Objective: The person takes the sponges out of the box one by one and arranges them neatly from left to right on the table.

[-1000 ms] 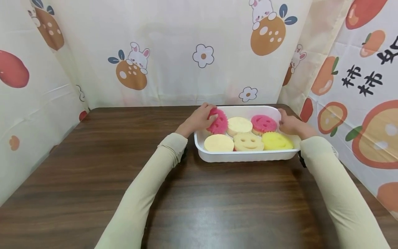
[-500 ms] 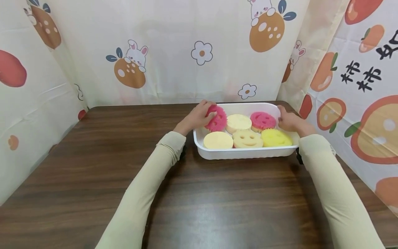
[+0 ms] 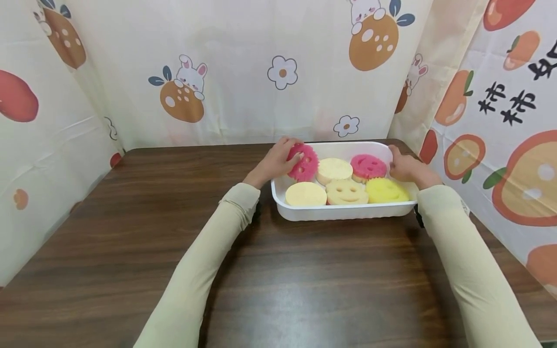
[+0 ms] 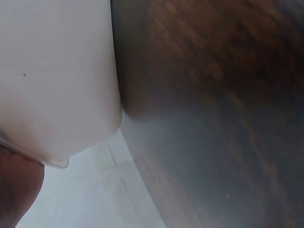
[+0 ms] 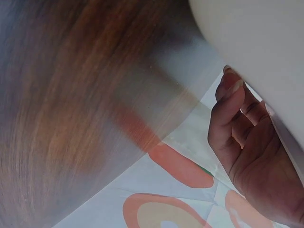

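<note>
A pink scalloped round sponge [image 3: 306, 164] with a smiley face stands tilted at the left end of a white tray [image 3: 345, 212]. My left hand [image 3: 274, 162] pinches it, thumb across its front and fingers at its upper edge. In the left wrist view, only part of that hand [image 4: 21, 187] shows beyond the tray's rim. My right hand [image 3: 406, 168] grips the tray's right end. Seen from the right wrist, its curled fingers [image 5: 232, 102] lie against the tray's outer side.
Inside the tray lie another pink smiley sponge [image 3: 368, 166], a yellow one [image 3: 386, 191], a cream smiley one [image 3: 346, 192] and plain pale discs [image 3: 306, 194]. The dark wooden table [image 3: 278, 280] extends left and forward. Printed curtains [image 3: 243, 96] border its back and sides.
The whole scene sits slightly higher in the head view. Both hands keep their holds, on the pink sponge and on the tray.
</note>
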The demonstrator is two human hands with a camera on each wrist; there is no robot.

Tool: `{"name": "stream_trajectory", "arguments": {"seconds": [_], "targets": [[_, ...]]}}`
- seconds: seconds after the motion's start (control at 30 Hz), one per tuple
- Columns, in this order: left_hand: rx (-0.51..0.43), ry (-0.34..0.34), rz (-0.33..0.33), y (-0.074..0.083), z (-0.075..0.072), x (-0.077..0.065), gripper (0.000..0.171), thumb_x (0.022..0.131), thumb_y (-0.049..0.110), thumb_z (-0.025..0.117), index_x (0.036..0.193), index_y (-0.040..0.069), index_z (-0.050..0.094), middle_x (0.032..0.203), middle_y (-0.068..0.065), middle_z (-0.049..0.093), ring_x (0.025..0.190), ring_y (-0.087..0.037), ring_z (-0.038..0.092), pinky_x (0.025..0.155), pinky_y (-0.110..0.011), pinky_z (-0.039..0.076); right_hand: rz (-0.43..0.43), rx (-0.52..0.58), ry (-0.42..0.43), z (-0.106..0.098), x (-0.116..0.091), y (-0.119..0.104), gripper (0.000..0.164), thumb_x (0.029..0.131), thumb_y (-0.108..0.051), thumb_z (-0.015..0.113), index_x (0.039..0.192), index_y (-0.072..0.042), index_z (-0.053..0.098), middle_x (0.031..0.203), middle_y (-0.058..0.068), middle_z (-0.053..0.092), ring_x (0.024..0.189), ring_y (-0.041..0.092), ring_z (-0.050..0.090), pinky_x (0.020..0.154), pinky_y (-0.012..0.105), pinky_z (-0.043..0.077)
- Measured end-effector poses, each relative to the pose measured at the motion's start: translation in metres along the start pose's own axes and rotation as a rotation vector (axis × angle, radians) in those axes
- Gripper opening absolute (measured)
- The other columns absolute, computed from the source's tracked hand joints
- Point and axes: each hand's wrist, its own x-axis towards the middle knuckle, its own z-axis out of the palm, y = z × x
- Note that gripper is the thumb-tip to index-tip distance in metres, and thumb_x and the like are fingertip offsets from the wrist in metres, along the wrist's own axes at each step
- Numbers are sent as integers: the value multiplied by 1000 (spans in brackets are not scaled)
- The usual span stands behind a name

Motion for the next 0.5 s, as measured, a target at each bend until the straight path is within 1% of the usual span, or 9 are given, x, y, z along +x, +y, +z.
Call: {"name": "stream_trajectory", "arguments": {"seconds": [0.1, 0.23, 0.37, 0.5], "targets": [[-10, 33, 2, -1, -2, 0, 48, 98, 27, 62, 140, 9, 50, 133, -13, 53, 123, -24, 52, 102, -37, 52, -1, -14, 6, -3, 0, -4, 75, 100, -17, 41, 154, 3, -6, 140, 44, 33, 126, 57, 41, 111, 70, 28], [-28, 55, 13, -1, -4, 0, 46, 98, 26, 61, 139, 7, 50, 133, -14, 54, 123, -25, 52, 102, -37, 52, 9, -15, -6, -4, 1, -6, 76, 100, -18, 40, 154, 2, -9, 141, 44, 32, 126, 57, 41, 110, 70, 28], [-28, 46, 16, -1, -4, 2, 46, 99, 28, 60, 140, 9, 50, 135, -12, 54, 124, -23, 51, 100, -35, 53, 33, 7, -28, -3, 2, -5, 80, 100, -19, 43, 155, 0, -13, 144, 42, 29, 127, 57, 39, 109, 71, 29], [-24, 43, 22, -1, -4, 3, 48, 99, 29, 60, 141, 8, 48, 134, -13, 55, 123, -23, 52, 99, -34, 53, 20, -8, -23, -2, 4, -2, 78, 100, -19, 41, 155, 2, -11, 143, 44, 29, 128, 58, 38, 109, 71, 28]]}}
